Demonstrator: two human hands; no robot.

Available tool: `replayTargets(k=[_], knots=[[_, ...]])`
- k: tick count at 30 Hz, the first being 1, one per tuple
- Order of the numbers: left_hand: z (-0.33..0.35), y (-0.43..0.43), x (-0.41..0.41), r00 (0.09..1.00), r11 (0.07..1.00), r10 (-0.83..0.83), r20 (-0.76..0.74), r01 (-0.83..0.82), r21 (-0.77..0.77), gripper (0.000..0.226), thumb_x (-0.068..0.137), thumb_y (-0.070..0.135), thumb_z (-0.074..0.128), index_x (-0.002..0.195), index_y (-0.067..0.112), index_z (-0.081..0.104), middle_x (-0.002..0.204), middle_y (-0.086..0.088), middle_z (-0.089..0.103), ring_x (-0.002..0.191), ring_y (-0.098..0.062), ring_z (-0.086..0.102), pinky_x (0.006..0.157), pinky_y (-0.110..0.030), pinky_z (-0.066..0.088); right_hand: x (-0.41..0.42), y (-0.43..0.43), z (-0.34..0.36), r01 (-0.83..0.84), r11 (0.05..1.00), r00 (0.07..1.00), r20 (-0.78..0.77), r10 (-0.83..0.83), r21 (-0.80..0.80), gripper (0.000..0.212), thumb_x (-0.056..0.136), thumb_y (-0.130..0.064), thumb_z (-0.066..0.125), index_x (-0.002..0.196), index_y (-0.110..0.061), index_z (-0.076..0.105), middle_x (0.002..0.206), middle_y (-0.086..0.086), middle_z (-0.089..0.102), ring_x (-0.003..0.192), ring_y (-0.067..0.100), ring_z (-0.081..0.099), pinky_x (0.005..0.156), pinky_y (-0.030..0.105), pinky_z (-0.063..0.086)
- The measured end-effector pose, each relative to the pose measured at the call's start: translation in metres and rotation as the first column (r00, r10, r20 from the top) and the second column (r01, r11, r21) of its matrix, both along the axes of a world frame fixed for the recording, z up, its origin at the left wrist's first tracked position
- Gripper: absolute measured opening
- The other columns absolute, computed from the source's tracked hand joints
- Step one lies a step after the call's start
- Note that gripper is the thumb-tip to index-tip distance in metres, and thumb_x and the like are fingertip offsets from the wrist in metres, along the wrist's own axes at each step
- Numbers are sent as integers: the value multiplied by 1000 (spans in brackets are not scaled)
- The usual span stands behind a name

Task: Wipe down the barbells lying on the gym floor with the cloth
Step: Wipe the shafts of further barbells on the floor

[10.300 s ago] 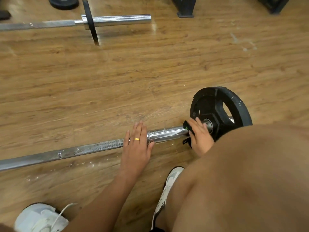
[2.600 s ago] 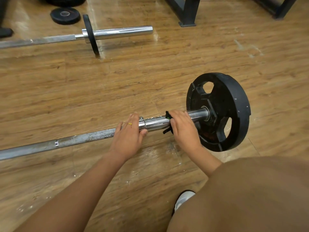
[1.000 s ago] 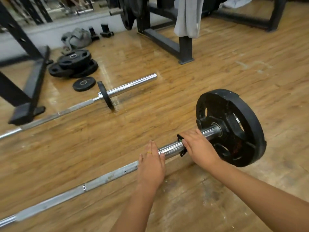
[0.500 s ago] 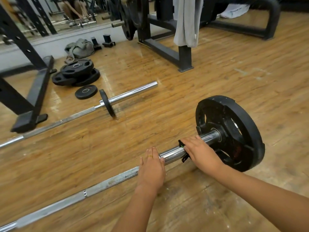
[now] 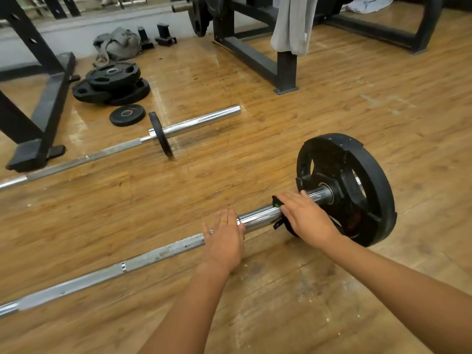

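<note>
View from above of a wooden gym floor. The nearer barbell (image 5: 158, 254) lies directly under both hands, its long axis running from the near left up to the right, where a large black weight plate (image 5: 357, 190) stands on edge on its sleeve. The left hand (image 5: 224, 241) lies flat across the bar, fingers straight, where the dull, speckled shaft meets the bright chrome sleeve. The right hand (image 5: 306, 218), nearer the plate, lies over the sleeve and covers a small black item (image 5: 277, 201) with a green mark; whether that is a clamp or a rag, and whether the thumb closes beneath, cannot be told. The long shaft stretches leftward from the left hand. A farther barbell (image 5: 194, 122), shiny and carrying one small plate (image 5: 160, 134), lies roughly parallel beyond. A grey cloth (image 5: 293, 21) hangs from a black rack (image 5: 286, 70) at the far side, well apart from both hands.
</note>
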State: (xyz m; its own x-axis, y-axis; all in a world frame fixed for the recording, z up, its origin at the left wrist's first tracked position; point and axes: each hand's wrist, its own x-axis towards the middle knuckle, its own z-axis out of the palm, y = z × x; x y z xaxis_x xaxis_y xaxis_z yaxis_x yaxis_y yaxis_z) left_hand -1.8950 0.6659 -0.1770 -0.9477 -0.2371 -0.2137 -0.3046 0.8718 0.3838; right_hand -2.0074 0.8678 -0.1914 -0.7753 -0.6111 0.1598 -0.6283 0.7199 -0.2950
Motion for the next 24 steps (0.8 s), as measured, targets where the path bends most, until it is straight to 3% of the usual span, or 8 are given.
replayTargets(k=[3, 8, 12, 17, 21, 24], knots=[[-6, 5, 3, 999, 999, 30, -42, -30, -16, 53, 109, 32, 24, 158, 16, 11, 165, 1, 17, 153, -19, 11, 121, -58, 10, 10, -9, -2, 153, 987, 988, 28, -151, -42, 39, 107, -20, 36, 143, -16, 49, 142, 1, 55, 137, 17, 42, 121, 38, 18], [-14, 11, 11, 998, 999, 24, -63, -26, -34, 54, 109, 33, 23, 158, 15, 10, 165, 1, 16, 153, -20, 11, 119, -59, 13, 27, 7, -13, 79, 996, 997, 19, -79, -27, 45, 108, -24, 33, 151, -14, 42, 155, 0, 43, 149, 15, 27, 123, 36, 7], [-18, 15, 18, 997, 998, 29, -74, -34, -54, 55, 109, 33, 23, 159, 15, 9, 166, 1, 14, 154, -19, 7, 119, -58, 11, 33, -2, -8, 181, 978, 982, 69, -174, -101, 43, 108, -24, 31, 148, -15, 46, 149, 1, 49, 147, 15, 31, 125, 41, 12], [-22, 26, 29, 994, 997, 36, -107, -43, -71, 57, 110, 35, 22, 160, 15, 3, 166, 2, 13, 155, -20, 4, 120, -57, 9, 35, 8, -5, 5, 999, 1000, -7, -5, 44, 43, 107, -24, 35, 147, -15, 46, 149, 1, 50, 145, 17, 35, 124, 43, 16], [-27, 30, 39, 985, 994, 31, -171, -47, -94, 59, 105, 36, 16, 159, 12, 13, 165, -2, 22, 154, -23, 12, 119, -57, 15, 32, 1, 0, 204, 978, 978, 55, -202, -46, 40, 106, -25, 31, 136, -18, 55, 133, -2, 59, 132, 14, 47, 124, 45, 14], [-32, 37, 46, 978, 993, 35, -208, -57, -102, 59, 104, 34, 15, 159, 11, 17, 163, -4, 26, 153, -24, 16, 119, -58, 18, 51, 0, -10, 146, 988, 989, 30, -145, -54, 43, 106, -30, 30, 142, -19, 50, 139, -3, 57, 136, 13, 43, 124, 48, 16]])
